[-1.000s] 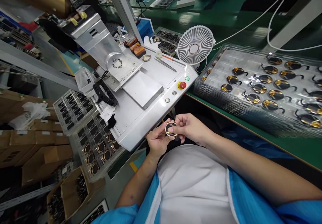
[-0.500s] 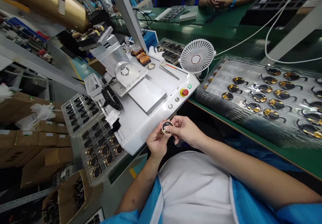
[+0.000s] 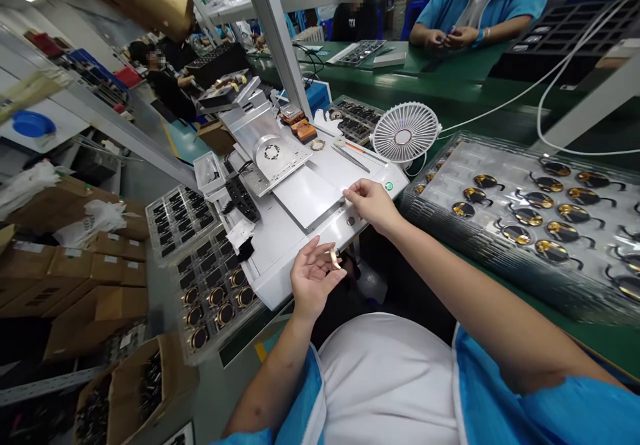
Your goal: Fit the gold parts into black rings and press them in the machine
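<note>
In the head view my left hand (image 3: 314,277) holds a gold-rimmed round watch case (image 3: 335,257) between thumb and fingers, in front of the white machine (image 3: 270,278). The case is turned nearly edge-on, so its dark face barely shows. My right hand (image 3: 373,206) is apart from it, above the machine's front edge. Its thumb and index finger are pinched together by the corner of the flat metal plate (image 3: 307,198); whatever they may hold is too small to make out. Behind the plate is a metal fixture (image 3: 270,151) with a round seat.
To the right, a stack of clear trays (image 3: 450,235) carries round dark-and-gold parts with cables. A white fan (image 3: 405,133) stands behind my right hand. Tweezers (image 3: 351,159) lie on the machine. Left are trays of watch cases (image 3: 215,308) and cardboard boxes (image 3: 65,265). A co-worker (image 3: 480,11) sits opposite.
My right hand has let go of the watch case and moved up and forward over the machine's front edge. My left hand keeps the case, now tilted edge-on. The view has shifted slightly.
</note>
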### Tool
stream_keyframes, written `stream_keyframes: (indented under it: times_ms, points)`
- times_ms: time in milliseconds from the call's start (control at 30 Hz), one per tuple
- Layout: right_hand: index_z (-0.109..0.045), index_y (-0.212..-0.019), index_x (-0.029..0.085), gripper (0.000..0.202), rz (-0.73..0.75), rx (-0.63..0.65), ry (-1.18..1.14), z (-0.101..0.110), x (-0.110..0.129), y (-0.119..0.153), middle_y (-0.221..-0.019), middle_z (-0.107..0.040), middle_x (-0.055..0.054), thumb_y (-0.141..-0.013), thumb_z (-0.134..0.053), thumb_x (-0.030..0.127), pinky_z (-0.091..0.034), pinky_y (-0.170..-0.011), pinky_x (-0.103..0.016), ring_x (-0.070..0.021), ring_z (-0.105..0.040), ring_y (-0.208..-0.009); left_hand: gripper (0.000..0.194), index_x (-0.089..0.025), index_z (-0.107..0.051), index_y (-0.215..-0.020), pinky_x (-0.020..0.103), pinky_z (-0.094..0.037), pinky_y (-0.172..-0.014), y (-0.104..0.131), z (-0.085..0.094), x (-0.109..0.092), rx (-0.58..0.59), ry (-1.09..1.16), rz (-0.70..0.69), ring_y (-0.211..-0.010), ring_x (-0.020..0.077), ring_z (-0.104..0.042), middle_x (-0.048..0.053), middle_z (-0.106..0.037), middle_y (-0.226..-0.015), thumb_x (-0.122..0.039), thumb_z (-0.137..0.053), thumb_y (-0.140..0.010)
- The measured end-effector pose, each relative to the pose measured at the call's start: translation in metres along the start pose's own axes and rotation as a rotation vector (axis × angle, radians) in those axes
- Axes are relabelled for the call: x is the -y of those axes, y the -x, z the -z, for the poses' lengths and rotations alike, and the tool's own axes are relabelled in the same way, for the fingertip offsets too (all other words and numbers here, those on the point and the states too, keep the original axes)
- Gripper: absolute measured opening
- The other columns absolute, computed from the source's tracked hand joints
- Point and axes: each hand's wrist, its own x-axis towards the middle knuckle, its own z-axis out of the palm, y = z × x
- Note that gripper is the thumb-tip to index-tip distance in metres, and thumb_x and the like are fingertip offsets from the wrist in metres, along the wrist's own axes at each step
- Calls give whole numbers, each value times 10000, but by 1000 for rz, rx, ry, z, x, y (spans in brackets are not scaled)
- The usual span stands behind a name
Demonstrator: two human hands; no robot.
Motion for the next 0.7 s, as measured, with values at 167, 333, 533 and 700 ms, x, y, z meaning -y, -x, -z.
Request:
stream_keyframes:
  times_ms: [167,333,533,700]
  points:
    - [-550,-726,202,421,67,207,-104,13,1,51,-546,-536,46,-750,-823,521,-401,-397,-223,-104,-471,-424,694,-221,-634,-1349,314,-654,-886,3,-3,0,20,-192,-93,-1041,238,-784,149,-776,-1214,-183,-914,-716]
    - [-638,-771,174,304,22,310,-43,20,-1,96,-614,-627,1,-787,-791,437,-459,-417,-239,-125,-544,-449,744,-205,-556,-1441,368,-646,-959,5,-9,-2,36,-360,-171,-1101,259,-766,172,-748,-1272,-195,-873,-768]
    - [-665,-738,168,213,114,278,118,16,-4,111,-673,-703,-50,-835,-702,354,-469,-468,-240,-141,-593,-514,753,-210,-534,-1468,343,-660,-922,6,-12,-4,67,-408,-198,-1098,262,-768,180,-733,-1298,-204,-859,-788]
    - [-672,-732,167,195,137,273,161,15,-2,111,-664,-705,-50,-829,-674,337,-460,-485,-243,-145,-593,-527,745,-199,-541,-1463,329,-665,-904,8,-12,-6,59,-428,-207,-1090,262,-770,183,-734,-1294,-220,-861,-790]
